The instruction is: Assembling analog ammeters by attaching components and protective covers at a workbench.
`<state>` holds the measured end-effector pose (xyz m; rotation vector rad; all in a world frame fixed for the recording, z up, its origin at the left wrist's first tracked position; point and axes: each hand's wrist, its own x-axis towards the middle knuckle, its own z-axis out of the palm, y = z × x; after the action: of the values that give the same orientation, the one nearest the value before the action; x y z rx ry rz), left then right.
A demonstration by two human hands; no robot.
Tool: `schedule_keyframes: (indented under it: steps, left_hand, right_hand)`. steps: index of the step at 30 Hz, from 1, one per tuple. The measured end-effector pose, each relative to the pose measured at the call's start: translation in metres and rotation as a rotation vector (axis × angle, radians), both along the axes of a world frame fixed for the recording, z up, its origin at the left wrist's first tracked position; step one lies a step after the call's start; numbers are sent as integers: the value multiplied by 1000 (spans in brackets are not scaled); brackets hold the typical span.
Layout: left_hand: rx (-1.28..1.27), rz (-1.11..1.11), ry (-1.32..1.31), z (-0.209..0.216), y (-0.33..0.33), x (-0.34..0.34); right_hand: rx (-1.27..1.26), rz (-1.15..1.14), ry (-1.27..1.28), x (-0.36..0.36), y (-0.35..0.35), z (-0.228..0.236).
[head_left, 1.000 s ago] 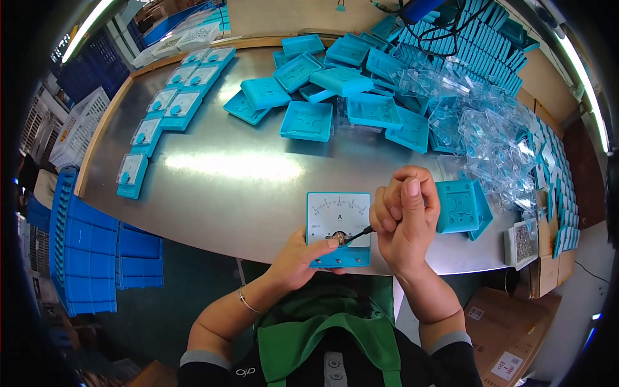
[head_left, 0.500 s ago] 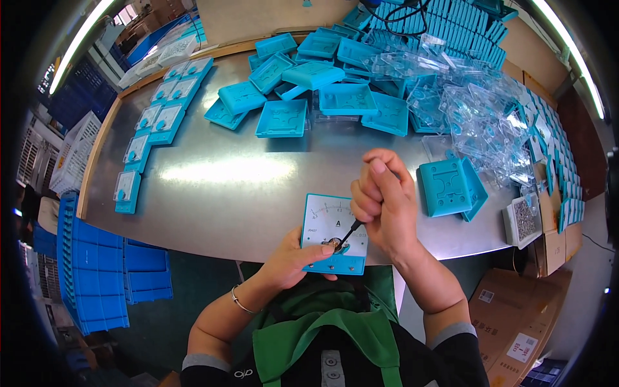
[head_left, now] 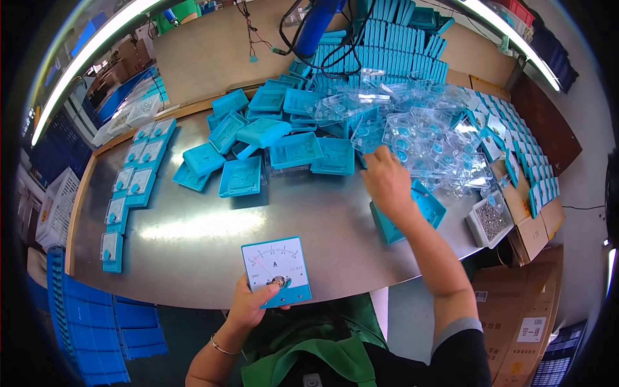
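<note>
My left hand (head_left: 250, 302) grips an ammeter (head_left: 276, 266) by its lower left edge, thumb on the front. The meter has a teal housing, a white dial with a red needle, and a round opening showing the movement (head_left: 280, 282). My right hand (head_left: 389, 184) is at the near left edge of a heap of clear plastic covers (head_left: 425, 138). Its fingers are curled, and what they hold, if anything, is hidden. Just below that hand lie teal housings (head_left: 431, 205), partly covered by the forearm. No screwdriver shows.
Loose teal housings (head_left: 240, 175) lie piled at mid-table, with stacked teal parts (head_left: 400, 48) behind. Assembled meters (head_left: 111, 248) line the left side; more meters (head_left: 545, 187) stand in rows at right. A white tray (head_left: 491, 222) holds small screws. A blue tool (head_left: 316, 29) hangs overhead with cables.
My right hand has left the meter's dial and reached up to the clear covers; the screwdriver is out of sight. The left hand still holds the meter. The whole view has shifted.
</note>
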<state>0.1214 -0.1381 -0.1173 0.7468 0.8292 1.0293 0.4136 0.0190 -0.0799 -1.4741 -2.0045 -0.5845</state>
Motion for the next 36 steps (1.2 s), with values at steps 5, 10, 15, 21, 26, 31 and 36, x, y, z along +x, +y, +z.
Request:
schedule_keyframes:
  steps: [5,10,15,21,26,31,36]
  left_hand:
    - [28,-4,-1,-2,-4,2]
    - [20,51,-11,-9,-6,-13]
    - [45,187,-97,-8,2,-17]
    - [108,294,-102,-3,7,-32]
    - [91,334,-146,2,11,-38]
    - [73,336,-188,5,13,-35]
    - [42,333,-215,2,19,-29]
  right_hand:
    - [-86,-229,-243,32,35,-15]
    - [-432,90,347,3,-5,11]
    - [-1156,355,1468,-40,-72,-9]
    - [-1382,505,935,-59,-107,-15]
    - [-843,580,310,-71,-77,3]
    - [-973,671,159,-77,-70,-22]
    - [-730,671,69,-80,-83,-27]
